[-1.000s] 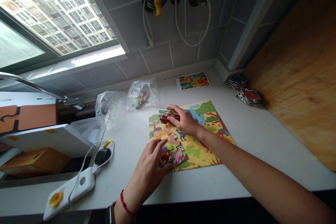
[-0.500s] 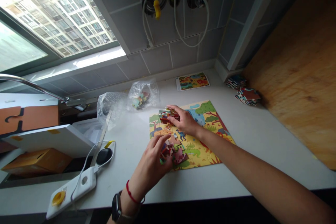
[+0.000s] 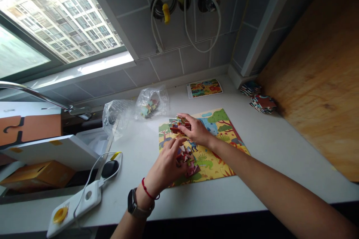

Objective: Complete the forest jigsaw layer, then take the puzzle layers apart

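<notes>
On the counter lies an assembled animal jigsaw puzzle [image 3: 221,160], yellow with trees, a blue elephant and a green crocodile. Over its upper left part, my right hand [image 3: 198,131] grips a stack of puzzle pieces [image 3: 176,127] between thumb and fingers. My left hand [image 3: 169,162] curls round loose puzzle pieces [image 3: 185,155], dark red, white and pink, at the lower left of the puzzle. Its thumb and fingers are on either side of them. The palm hides part of this heap.
Behind the puzzle lies a picture card [image 3: 206,88]. Two piles of pieces [image 3: 263,103] sit at the right by a wooden board [image 3: 316,82]. Clear plastic bags [image 3: 153,101], one with pieces inside, lie at the back left. A power strip [image 3: 81,207] with a cable is at the front left.
My left hand has moved right and slightly up, its fingers more curled, and dark red pieces have shifted right with it. My right hand keeps hold of its stack in nearly the same place.
</notes>
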The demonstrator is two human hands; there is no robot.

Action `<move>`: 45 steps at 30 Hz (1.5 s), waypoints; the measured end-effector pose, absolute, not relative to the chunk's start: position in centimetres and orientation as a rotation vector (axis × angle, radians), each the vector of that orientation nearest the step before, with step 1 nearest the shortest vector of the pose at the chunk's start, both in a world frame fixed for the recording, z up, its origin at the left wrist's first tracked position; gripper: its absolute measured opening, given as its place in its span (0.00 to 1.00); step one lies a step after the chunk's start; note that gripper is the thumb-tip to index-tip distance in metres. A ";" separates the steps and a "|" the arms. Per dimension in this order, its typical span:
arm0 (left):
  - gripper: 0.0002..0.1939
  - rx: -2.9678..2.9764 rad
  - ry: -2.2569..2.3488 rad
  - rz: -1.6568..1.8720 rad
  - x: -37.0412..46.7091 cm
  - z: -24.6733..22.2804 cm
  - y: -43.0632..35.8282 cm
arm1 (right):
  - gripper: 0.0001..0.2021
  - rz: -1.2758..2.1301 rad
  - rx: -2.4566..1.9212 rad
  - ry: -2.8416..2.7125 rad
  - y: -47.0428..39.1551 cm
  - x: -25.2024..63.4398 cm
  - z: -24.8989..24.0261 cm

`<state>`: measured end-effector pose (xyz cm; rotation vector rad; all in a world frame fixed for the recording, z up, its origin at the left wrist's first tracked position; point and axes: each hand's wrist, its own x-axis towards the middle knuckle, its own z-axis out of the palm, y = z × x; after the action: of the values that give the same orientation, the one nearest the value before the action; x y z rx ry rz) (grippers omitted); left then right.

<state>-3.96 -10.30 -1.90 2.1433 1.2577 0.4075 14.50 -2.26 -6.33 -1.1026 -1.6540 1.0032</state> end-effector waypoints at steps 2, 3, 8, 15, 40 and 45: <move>0.34 2.110 1.243 0.418 -3.7 -1.6 -11.0 | 0.23 0.996 -1.113 -1.660 -2.2 14.5 -6.4; 0.35 2.101 1.234 0.426 -3.5 -1.5 -11.5 | 0.23 0.980 -1.124 -1.669 -2.2 14.5 -6.4; 0.38 2.115 1.236 0.417 -2.6 -1.8 -13.3 | 0.23 0.936 -1.149 -1.684 -2.2 14.5 -6.5; 0.39 2.205 1.217 0.336 -2.5 -2.6 -12.8 | 0.23 0.941 -1.157 -1.680 -2.2 14.5 -6.5; 0.39 2.380 1.291 0.707 -5.3 2.4 -3.6 | 0.28 1.243 -1.037 -1.438 -1.5 15.0 -7.0; 0.35 2.402 1.168 0.779 -4.3 0.0 -0.9 | 0.34 1.427 -0.887 -1.246 -0.7 15.1 -7.1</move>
<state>-4.34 -0.92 0.05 2.4025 1.1682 0.7791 15.13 -0.72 -7.13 -0.8870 -1.2463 1.4271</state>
